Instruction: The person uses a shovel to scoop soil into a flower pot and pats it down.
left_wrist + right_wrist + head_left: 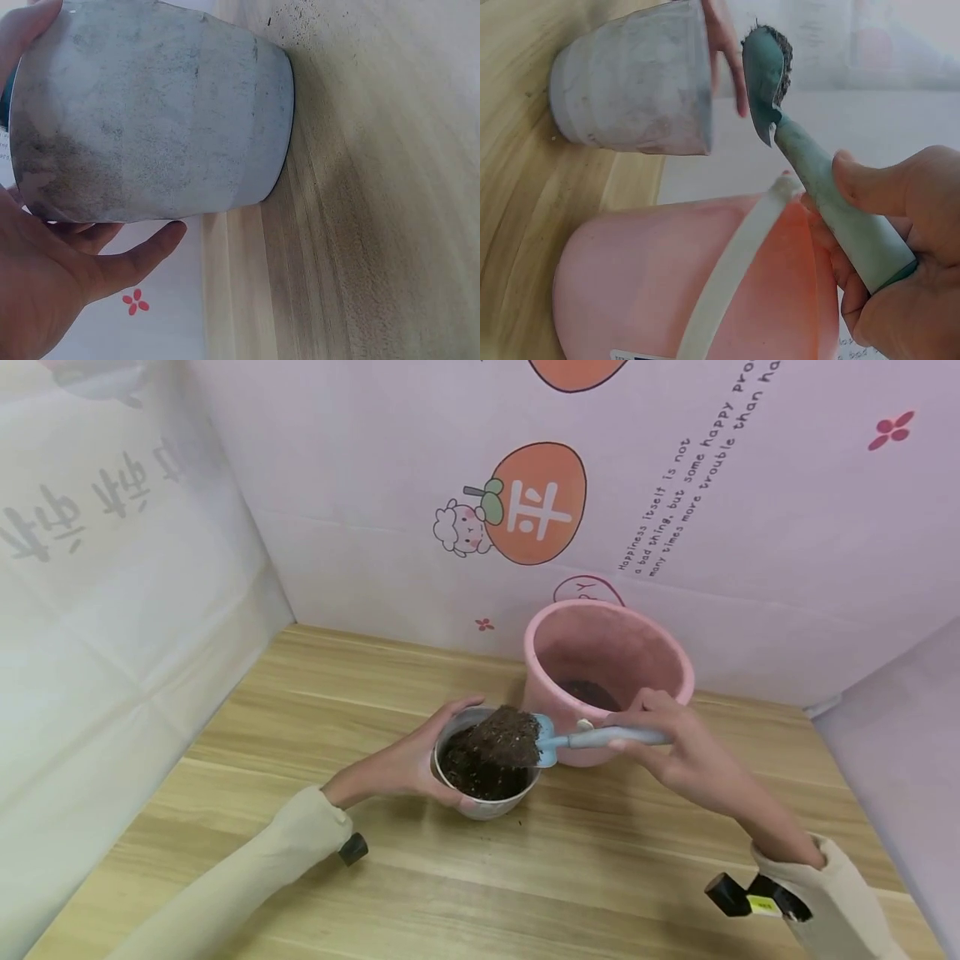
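My left hand [416,763] holds a whitish-grey flower pot [491,810] at its rim, thumb on the near side and fingers round the far side. The pot [157,112] stands upright on the table, its wall smudged with dirt. Dark soil [480,781] lies inside it. With my right hand [690,752] I grip the pale blue-green handle of a small garden trowel [832,187]. Its blade, heaped with soil [508,737], is over the pot's opening, above the soil within.
Behind the trowel, a pink bucket [637,652] has some dark soil at its bottom and a pale carrying handle [739,262]. Soil crumbs [292,28] dot the wooden table [360,677] near the pot. Printed cloth [360,510] hangs along the back and sides.
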### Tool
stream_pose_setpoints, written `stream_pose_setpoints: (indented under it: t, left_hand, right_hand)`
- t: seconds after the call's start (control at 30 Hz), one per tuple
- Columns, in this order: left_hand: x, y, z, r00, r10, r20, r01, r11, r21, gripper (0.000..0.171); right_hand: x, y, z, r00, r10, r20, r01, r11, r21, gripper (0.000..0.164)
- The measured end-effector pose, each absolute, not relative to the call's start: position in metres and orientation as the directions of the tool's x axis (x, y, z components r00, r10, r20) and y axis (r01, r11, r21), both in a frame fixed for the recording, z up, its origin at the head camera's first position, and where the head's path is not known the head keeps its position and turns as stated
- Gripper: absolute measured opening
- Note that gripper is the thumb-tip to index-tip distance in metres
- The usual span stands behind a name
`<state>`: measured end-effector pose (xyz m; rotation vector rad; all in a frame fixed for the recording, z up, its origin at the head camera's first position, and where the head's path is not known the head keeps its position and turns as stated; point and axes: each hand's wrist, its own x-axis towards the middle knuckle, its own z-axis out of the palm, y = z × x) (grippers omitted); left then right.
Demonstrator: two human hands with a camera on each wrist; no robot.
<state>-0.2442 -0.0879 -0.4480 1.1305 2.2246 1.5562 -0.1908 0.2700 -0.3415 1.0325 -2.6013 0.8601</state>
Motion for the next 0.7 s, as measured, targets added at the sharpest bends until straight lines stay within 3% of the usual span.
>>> stream_pose_setpoints:
  t: [0.27,0.47,0.7]
  left_hand:
    - [-0.243,-0.087,-0.447,-0.676,0.69,0.259,0.462,0.123,0.878,0.125]
    - [-0.243,-0.088,-0.446,-0.677,0.687,0.264,0.468,0.125,0.875,0.124]
    - [-0.244,-0.087,-0.448,-0.682,0.682,0.265,0.47,0.131,0.873,0.126]
  right_hand:
    - [-0.188,0.251,-0.345,-0.652,-0.579,0.489,-0.73,0.653,-0.2,0.034]
    - [-0.185,0.23,-0.352,-0.487,-0.658,0.574,-0.77,0.634,0.073,0.029]
    - [-0.172,0.215,-0.356,-0.359,-0.764,0.537,-0.663,0.613,0.429,0.023]
